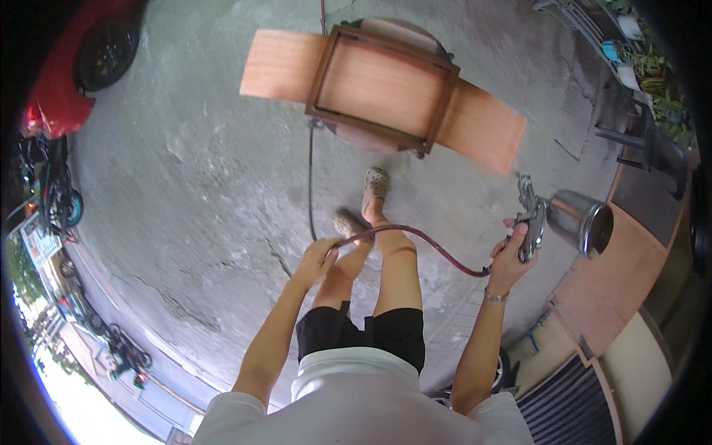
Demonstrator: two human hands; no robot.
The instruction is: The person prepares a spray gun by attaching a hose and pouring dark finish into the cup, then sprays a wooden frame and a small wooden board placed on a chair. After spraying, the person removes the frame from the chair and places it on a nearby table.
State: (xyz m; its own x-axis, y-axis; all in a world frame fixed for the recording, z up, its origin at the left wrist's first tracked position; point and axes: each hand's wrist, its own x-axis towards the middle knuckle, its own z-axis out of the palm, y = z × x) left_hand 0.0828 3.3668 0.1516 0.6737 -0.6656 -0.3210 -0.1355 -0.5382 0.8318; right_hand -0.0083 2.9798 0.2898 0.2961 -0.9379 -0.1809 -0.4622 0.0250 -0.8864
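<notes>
My right hand (510, 256) is closed round the handle of a metal spray gun (530, 211), out to my right. A shiny metal cup (575, 215) is fixed to the gun and leans to the right. From the gun's handle a dark red hose (426, 237) loops back to my left hand (319, 259), which grips it in front of my legs. Ahead of me, a brown rectangular wooden frame (367, 131) lies on a long wooden board (278, 67). The gun's nozzle is close to the board's right end, apart from it.
Under the board is a round support (404, 33), partly hidden. The hose runs on along the concrete floor (193, 170). A red car (63, 96) and motorcycles stand at the left. At the right are a dark chair (649, 144), potted plants (656, 85) and wooden panels (612, 278).
</notes>
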